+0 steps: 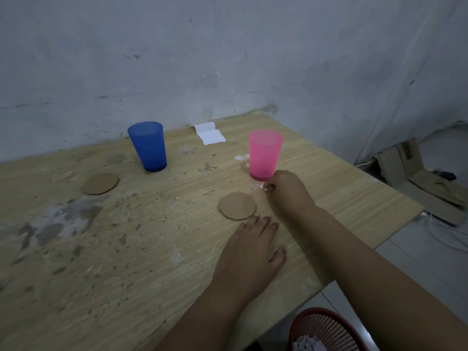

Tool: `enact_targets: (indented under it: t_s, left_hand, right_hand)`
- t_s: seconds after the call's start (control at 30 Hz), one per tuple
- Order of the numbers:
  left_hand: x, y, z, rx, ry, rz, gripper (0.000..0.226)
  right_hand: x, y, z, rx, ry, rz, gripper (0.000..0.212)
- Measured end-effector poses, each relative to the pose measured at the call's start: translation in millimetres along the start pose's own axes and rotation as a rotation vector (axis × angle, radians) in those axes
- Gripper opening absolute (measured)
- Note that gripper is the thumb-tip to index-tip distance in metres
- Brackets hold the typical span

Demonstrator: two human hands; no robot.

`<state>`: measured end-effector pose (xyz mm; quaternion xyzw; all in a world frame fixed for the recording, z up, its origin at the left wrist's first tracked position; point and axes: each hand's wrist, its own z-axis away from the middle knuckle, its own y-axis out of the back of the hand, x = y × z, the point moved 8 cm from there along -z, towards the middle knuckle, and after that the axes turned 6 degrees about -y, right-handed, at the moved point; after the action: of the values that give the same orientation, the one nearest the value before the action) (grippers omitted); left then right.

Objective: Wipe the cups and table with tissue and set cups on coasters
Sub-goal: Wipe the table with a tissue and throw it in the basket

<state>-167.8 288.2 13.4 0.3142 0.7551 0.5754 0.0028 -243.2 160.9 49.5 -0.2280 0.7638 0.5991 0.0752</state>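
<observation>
A pink cup [265,153] stands upright on the stained wooden table [126,236], right of centre. My right hand [288,191] is just below the cup and pinches a small white scrap of tissue [264,187] against the tabletop. A round cardboard coaster [237,205] lies bare in front of the pink cup. My left hand [249,252] rests flat on the table, fingertips close to that coaster's near edge. A blue cup [148,146] stands at the back left, with a second bare coaster [100,183] to its left front.
A folded white tissue sheet [209,134] lies at the back by the wall. A red mesh basket [326,330] with white scraps sits on the floor below the table's right edge. Cardboard pieces [417,178] and cables lie on the floor at right.
</observation>
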Motion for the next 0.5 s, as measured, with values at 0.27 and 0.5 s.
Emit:
enact_targets:
  t_s: [0.27, 0.5]
  left_hand:
    - [0, 1, 0, 0.012, -0.01, 0.02, 0.053]
    - [0, 1, 0, 0.008, -0.006, 0.019, 0.053]
  right_hand:
    - [0, 21, 65, -0.138, 0.214, -0.002, 0.021]
    - [-14, 4, 40, -0.062, 0.243, -0.06, 0.017]
